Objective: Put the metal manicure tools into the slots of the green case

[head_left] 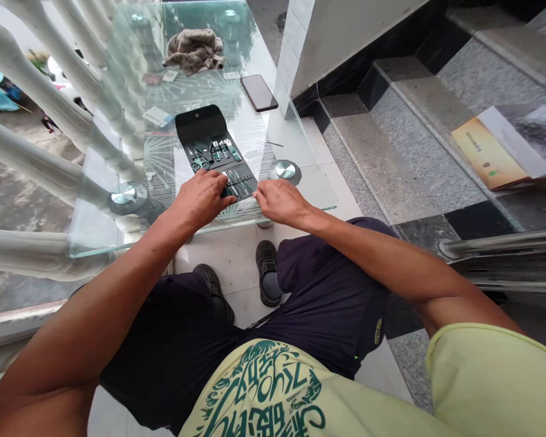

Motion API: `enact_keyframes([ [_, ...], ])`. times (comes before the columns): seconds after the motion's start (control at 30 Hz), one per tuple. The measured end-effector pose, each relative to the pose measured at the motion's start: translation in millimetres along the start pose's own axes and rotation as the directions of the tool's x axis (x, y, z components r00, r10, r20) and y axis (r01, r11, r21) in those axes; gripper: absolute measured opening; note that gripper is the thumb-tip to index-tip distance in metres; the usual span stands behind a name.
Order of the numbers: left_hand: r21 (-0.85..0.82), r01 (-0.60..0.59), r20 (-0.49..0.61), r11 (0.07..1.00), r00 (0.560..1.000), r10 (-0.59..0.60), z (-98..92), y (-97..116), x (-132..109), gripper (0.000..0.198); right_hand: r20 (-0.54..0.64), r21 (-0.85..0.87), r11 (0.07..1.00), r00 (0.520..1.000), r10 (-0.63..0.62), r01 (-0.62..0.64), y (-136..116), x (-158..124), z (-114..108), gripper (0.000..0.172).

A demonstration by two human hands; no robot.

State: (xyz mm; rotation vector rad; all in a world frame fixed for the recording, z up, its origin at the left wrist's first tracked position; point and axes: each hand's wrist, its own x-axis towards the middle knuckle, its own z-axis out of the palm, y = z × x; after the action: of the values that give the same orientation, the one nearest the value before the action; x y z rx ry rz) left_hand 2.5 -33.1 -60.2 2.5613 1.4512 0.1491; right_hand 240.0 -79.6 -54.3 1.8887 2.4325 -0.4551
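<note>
A black tool case (215, 152) lies unfolded on the glass table (309, 182), with small metal grooming tools held in its loops. My left hand (202, 197) rests on the near left part of the case, fingers curled over the lower row of tools. My right hand (277, 200) sits at the near right corner of the case, its fingers bent and pinched at the edge; what they hold is hidden.
A dark phone (259, 92) lies farther back on the glass, a crumpled grey cloth (195, 50) beyond it, and small cards (157, 115) to the left. White railing posts (50, 103) run along the left. Granite steps (391, 139) rise on the right with a booklet (495, 152) on them.
</note>
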Motion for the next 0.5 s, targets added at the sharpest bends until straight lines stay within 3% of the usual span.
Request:
enact_keyframes([
  [0.2, 0.013, -0.004, -0.017, 1.000, 1.000, 0.004, 2.7, -0.6, 0.1, 0.027, -0.066, -0.160, 0.987, 0.997, -0.039, 0.028, -6.3, -6.7, 13.6, 0.042],
  [0.5, 0.022, 0.010, 0.018, 1.000, 1.000, -0.010, -2.2, 4.0, 0.0, 0.020, -0.052, -0.170, 0.982, 0.994, -0.094, 0.084, 1.8, 24.8, 5.9, 0.043],
])
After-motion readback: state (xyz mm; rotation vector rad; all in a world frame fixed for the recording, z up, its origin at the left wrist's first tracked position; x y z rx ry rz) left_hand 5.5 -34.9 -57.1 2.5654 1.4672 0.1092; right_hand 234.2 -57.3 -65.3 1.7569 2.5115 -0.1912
